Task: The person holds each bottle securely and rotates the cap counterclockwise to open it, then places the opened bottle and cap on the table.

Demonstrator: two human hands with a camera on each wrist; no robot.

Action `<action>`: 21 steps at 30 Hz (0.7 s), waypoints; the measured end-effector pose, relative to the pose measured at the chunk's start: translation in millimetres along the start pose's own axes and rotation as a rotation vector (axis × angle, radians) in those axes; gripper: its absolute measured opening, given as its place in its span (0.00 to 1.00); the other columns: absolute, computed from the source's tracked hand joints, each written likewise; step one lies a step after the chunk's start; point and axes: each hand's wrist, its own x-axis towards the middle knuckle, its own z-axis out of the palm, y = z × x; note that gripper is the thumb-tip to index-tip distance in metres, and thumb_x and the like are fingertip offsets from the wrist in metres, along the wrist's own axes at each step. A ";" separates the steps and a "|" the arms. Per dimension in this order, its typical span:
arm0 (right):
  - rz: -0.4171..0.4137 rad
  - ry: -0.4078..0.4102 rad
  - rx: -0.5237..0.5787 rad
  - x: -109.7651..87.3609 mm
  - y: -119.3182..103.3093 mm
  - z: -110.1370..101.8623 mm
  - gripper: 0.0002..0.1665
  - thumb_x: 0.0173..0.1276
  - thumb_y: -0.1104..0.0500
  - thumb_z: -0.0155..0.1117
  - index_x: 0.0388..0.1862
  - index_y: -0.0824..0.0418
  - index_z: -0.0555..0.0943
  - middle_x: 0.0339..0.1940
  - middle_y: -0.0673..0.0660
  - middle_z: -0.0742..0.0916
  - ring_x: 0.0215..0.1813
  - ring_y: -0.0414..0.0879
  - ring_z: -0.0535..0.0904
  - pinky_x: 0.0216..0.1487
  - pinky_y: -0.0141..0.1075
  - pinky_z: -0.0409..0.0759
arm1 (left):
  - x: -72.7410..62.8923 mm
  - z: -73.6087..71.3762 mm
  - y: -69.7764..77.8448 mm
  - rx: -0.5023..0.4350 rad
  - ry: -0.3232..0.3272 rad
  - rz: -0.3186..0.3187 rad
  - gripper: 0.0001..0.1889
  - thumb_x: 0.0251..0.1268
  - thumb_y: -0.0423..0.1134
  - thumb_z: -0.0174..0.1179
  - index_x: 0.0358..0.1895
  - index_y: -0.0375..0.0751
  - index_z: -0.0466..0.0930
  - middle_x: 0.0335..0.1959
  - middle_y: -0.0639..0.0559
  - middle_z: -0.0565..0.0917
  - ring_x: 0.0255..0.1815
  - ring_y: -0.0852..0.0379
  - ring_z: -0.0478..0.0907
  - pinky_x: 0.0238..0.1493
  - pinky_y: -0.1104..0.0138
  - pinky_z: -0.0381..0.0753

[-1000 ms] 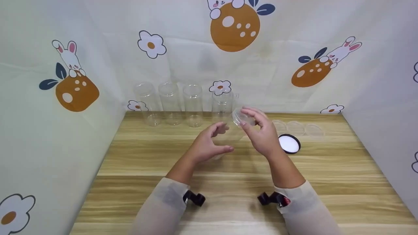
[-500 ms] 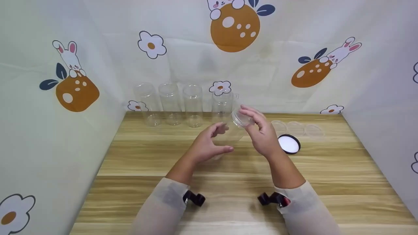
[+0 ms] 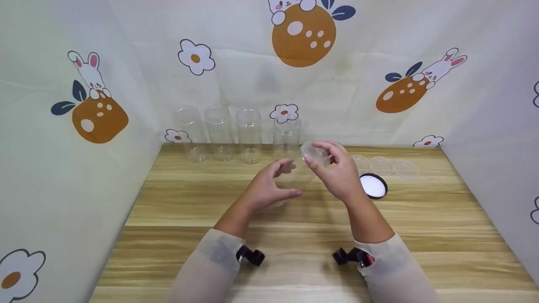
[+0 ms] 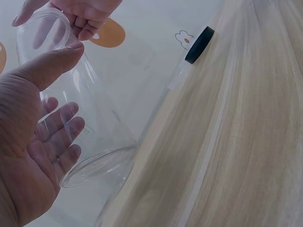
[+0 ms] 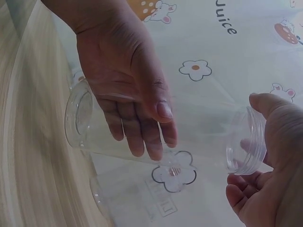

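A clear cylindrical jar (image 5: 203, 135) is held tilted over the table, its threaded mouth (image 3: 309, 153) up toward the right hand. My left hand (image 3: 267, 185) curves round the jar's body, with the thumb on one side and the fingers on the other. At the mouth end, my right hand (image 3: 339, 174) grips the threaded rim between thumb and fingers. In the left wrist view the jar's round base (image 4: 99, 165) hangs at the lower end. The right fingers (image 4: 87, 16) show there at the rim, and I cannot tell whether a clear disc lies under them.
Several similar clear jars (image 3: 250, 136) stand upright in a row along the back wall. Right of the hands, a black lid with a white lining (image 3: 373, 186) lies upturned on the wooden table (image 3: 421, 235). Several thin clear discs (image 3: 381, 165) lie behind that lid.
The right hand has shifted on the rim: it rose a little half a second ago, and now sits lower with the thumb forward. The left hand and jar stay nearly in place.
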 end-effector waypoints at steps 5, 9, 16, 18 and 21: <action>-0.011 0.004 0.011 -0.5 -0.2 -0.4 0.28 0.70 0.44 0.76 0.65 0.51 0.85 0.66 0.53 0.83 0.60 0.49 0.78 0.60 0.45 0.78 | 0.5 0.2 -0.3 0.001 -0.005 0.003 0.50 0.52 0.57 0.83 0.79 0.51 0.69 0.72 0.53 0.82 0.73 0.53 0.76 0.81 0.52 0.72; -0.012 0.013 0.047 -0.4 0.4 -2.2 0.27 0.72 0.46 0.75 0.66 0.52 0.85 0.68 0.54 0.82 0.61 0.50 0.78 0.63 0.48 0.79 | 0.4 0.5 -0.2 -0.008 -0.001 -0.010 0.50 0.52 0.57 0.84 0.79 0.52 0.70 0.72 0.52 0.82 0.74 0.53 0.76 0.81 0.52 0.72; -0.006 0.037 0.112 0.4 2.8 -6.9 0.29 0.73 0.48 0.73 0.69 0.58 0.82 0.65 0.57 0.81 0.58 0.50 0.74 0.63 0.49 0.75 | 0.1 0.4 -0.3 0.007 0.019 -0.023 0.52 0.52 0.56 0.84 0.79 0.46 0.69 0.71 0.57 0.83 0.73 0.54 0.77 0.81 0.54 0.72; -0.002 0.038 0.117 1.1 3.6 -8.1 0.29 0.74 0.49 0.72 0.70 0.58 0.81 0.64 0.58 0.81 0.57 0.49 0.74 0.61 0.44 0.75 | 0.1 0.9 -1.2 0.010 0.021 -0.023 0.53 0.51 0.57 0.84 0.80 0.46 0.68 0.72 0.57 0.82 0.75 0.54 0.76 0.81 0.53 0.71; -0.006 0.047 0.152 1.9 5.2 -9.9 0.28 0.78 0.50 0.68 0.73 0.57 0.79 0.66 0.58 0.81 0.56 0.47 0.76 0.56 0.35 0.77 | -0.7 2.3 -2.8 0.011 0.025 -0.028 0.53 0.51 0.60 0.83 0.80 0.50 0.67 0.74 0.59 0.81 0.77 0.54 0.74 0.83 0.52 0.69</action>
